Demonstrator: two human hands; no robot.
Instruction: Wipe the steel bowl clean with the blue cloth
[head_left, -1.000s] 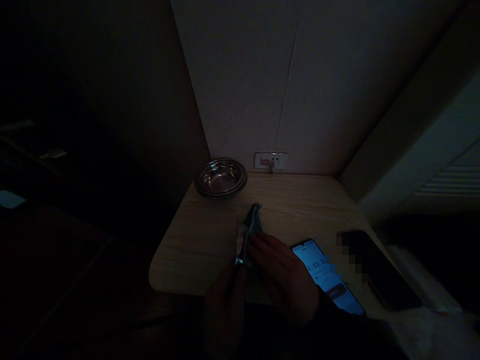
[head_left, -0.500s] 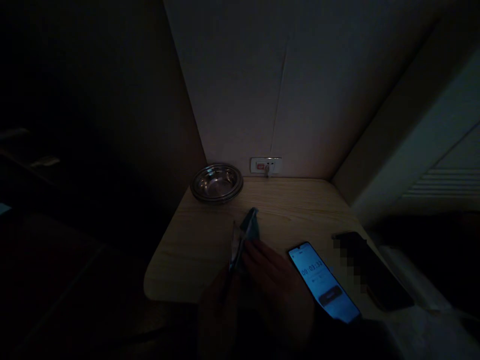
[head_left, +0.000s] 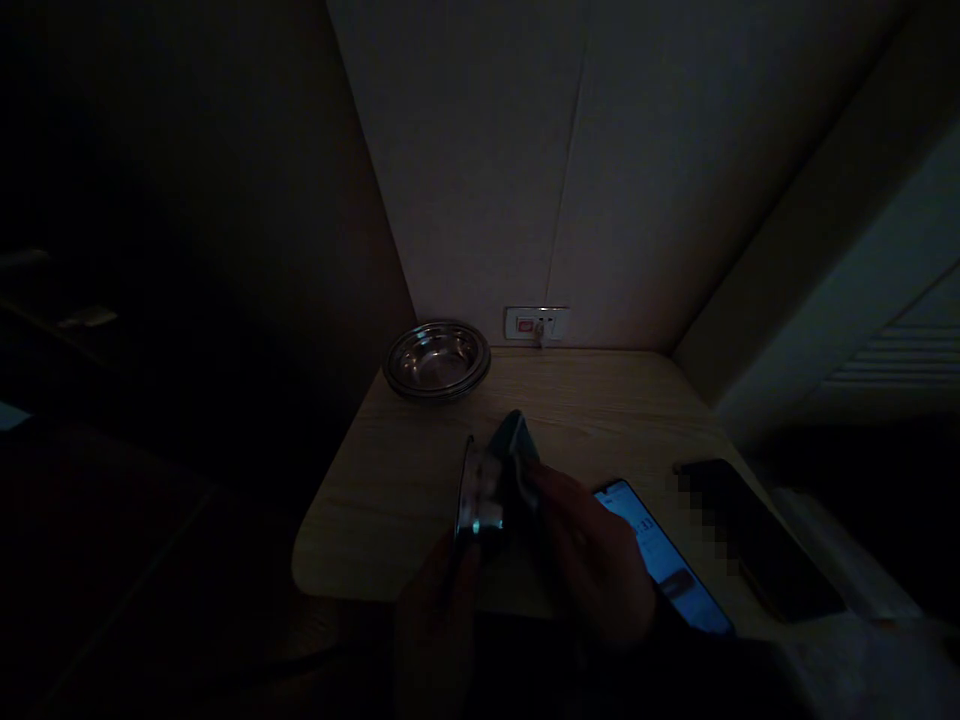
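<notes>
The room is very dim. My left hand grips the lower rim of a shiny steel plate, which stands on edge above the wooden table. My right hand presses a dark teal cloth against the plate's face, fingers closed round the cloth. A lit phone lies on the table just right of my right hand, partly hidden by it.
A stack of steel bowls sits at the table's back left corner. A wall socket is on the back wall. A dark phone lies at the right edge. The left side drops into darkness.
The plate has turned so that more of its face shows. My right hand and the cloth moved up and right across it, covering more of the lit phone.
</notes>
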